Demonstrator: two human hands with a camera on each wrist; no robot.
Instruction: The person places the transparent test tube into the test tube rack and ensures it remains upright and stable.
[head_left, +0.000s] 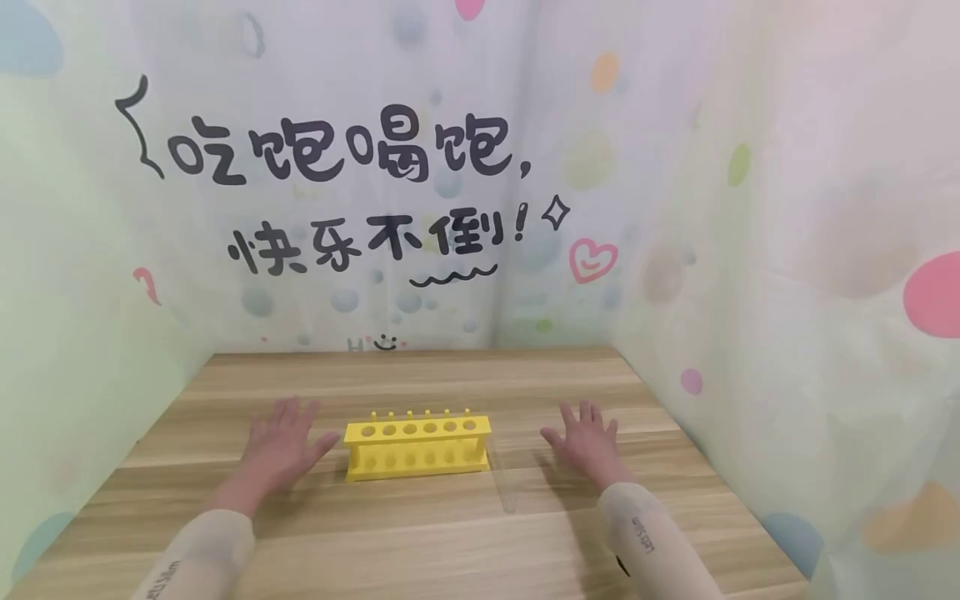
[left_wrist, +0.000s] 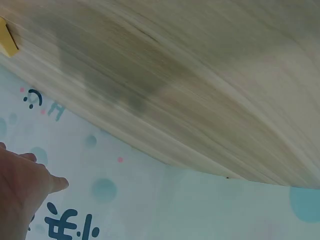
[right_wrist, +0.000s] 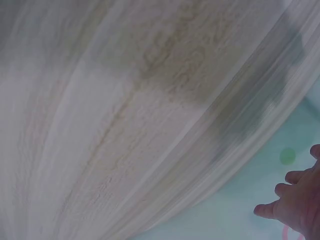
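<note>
We note a yellow rack [head_left: 418,439] standing on the wooden table [head_left: 420,542], near the middle between its left and right edges, with a row of six round holes along its top. Left hand [head_left: 283,446]: fingers spread and released, pointing toward the table's far edge; the thumb reaches sideways, near the rack's left end but apart from it. Right hand [head_left: 588,442]: likewise spread and released, nearer the table's right edge, its thumb turned toward the rack and well apart from it. Between that thumb and the rack we see a clear tube [head_left: 506,487] lying on the wood, just beside the rack's right end, running toward the near edge. Our left wrist view catches one yellow corner of the rack.
</note>
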